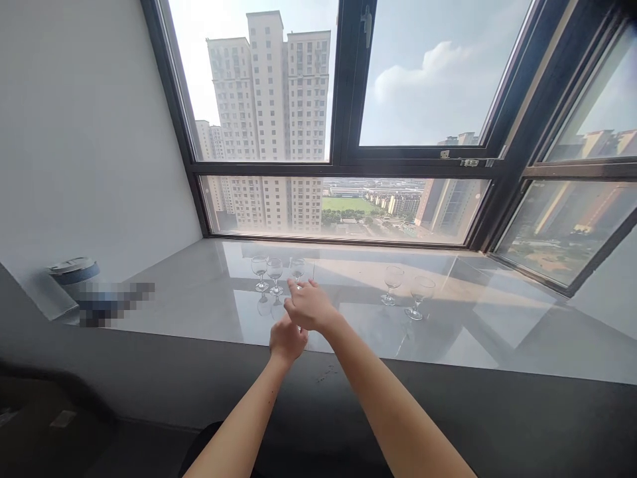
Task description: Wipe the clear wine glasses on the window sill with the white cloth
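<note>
My right hand (pixel 309 305) reaches over the grey sill, above and just beyond my left hand, with its fingers bent. Right behind those fingers stands a stemmed glass (pixel 297 266), its stem and foot hidden, so contact cannot be judged. My left hand (pixel 288 341) is curled closed near the sill's front edge; whatever lies within it is hidden. Two more stemmed glasses, one (pixel 259 265) beside the other (pixel 275 268), stand upright to the left. On the right are another glass (pixel 393 277) and a nearer one (pixel 422 288), both upright and untouched.
The glossy sill (pixel 179 305) ends in a front edge below my hands. Dark-framed windows (pixel 343 169) close off its back and right side. A white and blue container (pixel 74 273) stands at the far left by the wall, beside a blurred-out patch.
</note>
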The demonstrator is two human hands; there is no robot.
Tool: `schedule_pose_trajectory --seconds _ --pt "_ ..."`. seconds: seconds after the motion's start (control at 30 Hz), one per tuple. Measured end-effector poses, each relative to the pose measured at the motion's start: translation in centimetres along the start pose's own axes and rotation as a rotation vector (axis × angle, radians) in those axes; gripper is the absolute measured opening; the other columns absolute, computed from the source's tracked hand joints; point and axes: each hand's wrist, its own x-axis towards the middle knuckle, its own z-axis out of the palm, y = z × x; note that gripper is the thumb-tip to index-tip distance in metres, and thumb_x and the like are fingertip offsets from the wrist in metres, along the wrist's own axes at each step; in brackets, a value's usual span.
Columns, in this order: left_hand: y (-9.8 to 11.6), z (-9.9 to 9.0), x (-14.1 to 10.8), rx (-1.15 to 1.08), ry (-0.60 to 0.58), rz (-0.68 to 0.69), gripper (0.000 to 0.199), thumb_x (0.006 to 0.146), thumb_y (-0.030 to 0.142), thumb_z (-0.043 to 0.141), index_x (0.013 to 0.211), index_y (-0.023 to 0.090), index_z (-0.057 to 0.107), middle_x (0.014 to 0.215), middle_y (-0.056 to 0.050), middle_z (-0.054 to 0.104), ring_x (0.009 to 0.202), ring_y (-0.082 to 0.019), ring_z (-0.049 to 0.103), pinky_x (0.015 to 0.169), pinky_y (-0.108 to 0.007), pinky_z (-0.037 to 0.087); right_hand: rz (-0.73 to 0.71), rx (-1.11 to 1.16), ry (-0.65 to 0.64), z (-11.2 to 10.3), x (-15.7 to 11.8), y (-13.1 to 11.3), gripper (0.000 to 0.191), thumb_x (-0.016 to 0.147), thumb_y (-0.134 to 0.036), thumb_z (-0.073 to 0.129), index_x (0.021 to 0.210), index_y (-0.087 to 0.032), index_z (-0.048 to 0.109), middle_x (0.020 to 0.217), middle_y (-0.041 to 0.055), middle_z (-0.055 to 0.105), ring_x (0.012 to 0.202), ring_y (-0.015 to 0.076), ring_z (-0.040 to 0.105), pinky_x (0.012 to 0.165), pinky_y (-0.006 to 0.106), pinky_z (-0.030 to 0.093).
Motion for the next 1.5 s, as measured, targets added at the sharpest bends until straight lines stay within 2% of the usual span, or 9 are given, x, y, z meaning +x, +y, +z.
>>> schedule_pose_trajectory --seconds 0.17,0.33,0.53,0.67,0.8,1.0,1.27,1.37,1.5 --pt "-0.1 0.2 0.0 -0.008 0.052 0.005 0.025 0.085 0.021 0.045 0.104 0.019 0.062 0.086 -0.007 0.067 0.079 -0.02 0.063 0.061 -0.028 0.037 0.055 0.098 0.062 0.1 0.0 -0.2 0.058 0.097 -0.038 0.027 0.143 -0.005 0.036 0.118 0.0218 0.062 0.119 0.0274 0.053 0.101 0.042 0.032" --pt "-0.1 0.5 0.0 -0.026 0.077 0.034 0.021 0.086 0.02 0.042 0.095 0.018 0.061 0.085 -0.006 0.065 0.074 -0.018 0.061 0.061 -0.028 0.036 0.125 0.296 0.123 0.3 -0.4 0.7 0.053 0.095 -0.041 0.036 0.142 -0.016 0.037 0.112 0.0154 0.064 0.106 0.0249 0.058 0.083 0.033 0.042" --pt "-0.3 0.7 0.1 -0.016 0.104 0.043 0.019 0.086 0.023 0.041 0.087 0.018 0.06 0.084 -0.006 0.064 0.074 -0.018 0.061 0.063 -0.029 0.037 0.04 0.522 0.129 0.2 -0.5 2.0 0.045 0.087 -0.022 0.048 0.131 -0.021 0.046 0.084 0.0037 0.067 0.091 0.0188 0.061 0.078 0.029 0.044" --pt "-0.4 0.8 0.1 -0.028 0.113 0.046 0.018 0.086 0.023 0.042 0.086 0.018 0.06 0.082 -0.006 0.064 0.072 -0.018 0.061 0.064 -0.029 0.037 0.03 0.582 0.206 0.6 -0.6 2.2 0.042 0.083 -0.018 0.049 0.125 -0.023 0.051 0.08 0.0014 0.066 0.085 0.0173 0.062 0.078 0.03 0.046" --pt "-0.4 0.9 0.0 -0.041 0.138 0.06 0.019 0.087 0.024 0.043 0.083 0.019 0.061 0.08 -0.006 0.064 0.071 -0.017 0.06 0.063 -0.028 0.037 0.067 0.679 0.313 1.1 -0.4 2.1 0.039 0.081 -0.018 0.05 0.119 -0.022 0.054 0.085 0.0023 0.066 0.083 0.0162 0.062 0.077 0.03 0.047" --pt "-0.4 0.8 -0.1 -0.021 0.124 0.056 0.029 0.091 0.032 0.04 0.075 0.018 0.059 0.076 -0.006 0.061 0.065 -0.016 0.058 0.059 -0.028 0.035 0.165 0.883 0.392 1.1 0.2 2.3 0.038 0.079 -0.023 0.052 0.116 -0.018 0.058 0.075 0.0014 0.064 0.073 0.0163 0.062 0.072 0.03 0.049" --pt "-0.4 1.2 0.0 -0.004 0.13 0.066 0.028 0.092 0.032 0.04 0.075 0.019 0.058 0.077 -0.005 0.062 0.068 -0.017 0.059 0.062 -0.027 0.036 0.239 1.093 0.48 1.3 0.2 2.9 0.041 0.075 -0.032 0.057 0.113 -0.018 0.057 0.066 -0.0012 0.063 0.061 0.0148 0.058 0.06 0.027 0.046" --pt "-0.4 1.2 -0.1 -0.027 0.133 0.078 0.027 0.092 0.031 0.04 0.08 0.019 0.061 0.079 -0.005 0.063 0.07 -0.017 0.059 0.063 -0.027 0.037 0.256 1.201 0.557 0.4 0.3 3.0 0.043 0.076 -0.037 0.058 0.114 -0.018 0.055 0.056 -0.0051 0.057 0.05 0.012 0.05 0.052 0.024 0.04" --pt "-0.6 1.1 -0.2 -0.074 0.124 0.087 0.026 0.092 0.03 0.04 0.087 0.019 0.063 0.081 -0.004 0.063 0.07 -0.016 0.059 0.064 -0.027 0.038 0.364 1.265 0.799 -2.0 0.1 3.9 0.043 0.078 -0.041 0.057 0.115 -0.019 0.054 0.057 -0.0051 0.056 0.048 0.0121 0.048 0.049 0.023 0.038"
